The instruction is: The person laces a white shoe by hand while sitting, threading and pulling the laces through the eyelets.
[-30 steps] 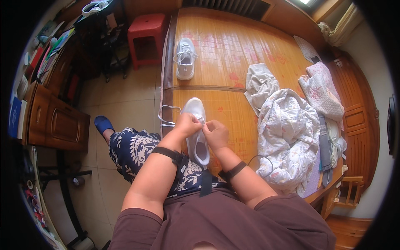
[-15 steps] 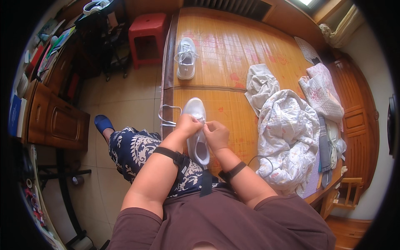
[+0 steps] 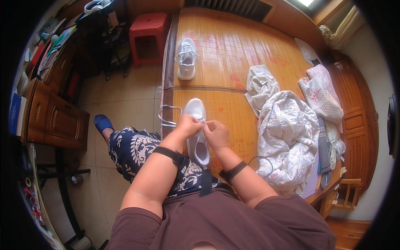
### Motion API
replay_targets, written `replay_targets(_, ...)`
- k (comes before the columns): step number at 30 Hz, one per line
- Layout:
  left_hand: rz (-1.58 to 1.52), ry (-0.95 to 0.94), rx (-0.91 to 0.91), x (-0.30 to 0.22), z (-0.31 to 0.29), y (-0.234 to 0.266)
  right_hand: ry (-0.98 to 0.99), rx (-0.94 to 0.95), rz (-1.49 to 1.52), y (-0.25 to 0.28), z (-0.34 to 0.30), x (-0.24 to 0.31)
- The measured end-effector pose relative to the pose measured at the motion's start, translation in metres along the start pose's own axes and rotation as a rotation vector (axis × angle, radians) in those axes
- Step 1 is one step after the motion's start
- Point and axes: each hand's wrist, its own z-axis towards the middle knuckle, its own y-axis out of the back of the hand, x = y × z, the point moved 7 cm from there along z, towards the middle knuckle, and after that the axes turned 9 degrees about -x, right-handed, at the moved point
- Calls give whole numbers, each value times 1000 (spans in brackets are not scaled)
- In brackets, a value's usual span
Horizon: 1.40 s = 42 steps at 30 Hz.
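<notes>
A white sneaker (image 3: 194,106) rests on the bamboo mat (image 3: 233,156) in front of me, its toe pointing away. Over its lacing area my left hand (image 3: 188,125) and my right hand (image 3: 216,133) meet, thumbs and fingers pinched at a white shoelace. The exact bit of lace between the fingertips is mostly hidden. A loose length of this shoelace (image 3: 161,113) loops out left of the shoe, over the mat's edge. Farther off stands a second white sneaker (image 3: 187,60), its lace tied in a bow.
To the right lie a crumpled patterned quilt (image 3: 287,133), a light grey cloth (image 3: 261,85) and a folded pink-white bedding piece (image 3: 320,89). A red stool (image 3: 146,39) stands on the tiled floor, with a wooden cabinet (image 3: 62,121) at left. My left foot wears a blue slipper (image 3: 102,123).
</notes>
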Motion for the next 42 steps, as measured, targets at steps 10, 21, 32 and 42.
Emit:
replay_targets(10,-100,44,25,8,3,-4,89,21,-3,1,1,5)
replay_targets(21,-80,85,5,7,2,-5,-75,76,83,-8,8,-18)
replay_targets(32,-44,45,-47,-1,-2,0,-337,214,266,-20,13,-39)
replay_targets(42,-53,34,-38,1,-1,0,-49,81,44,-4,10,-3)
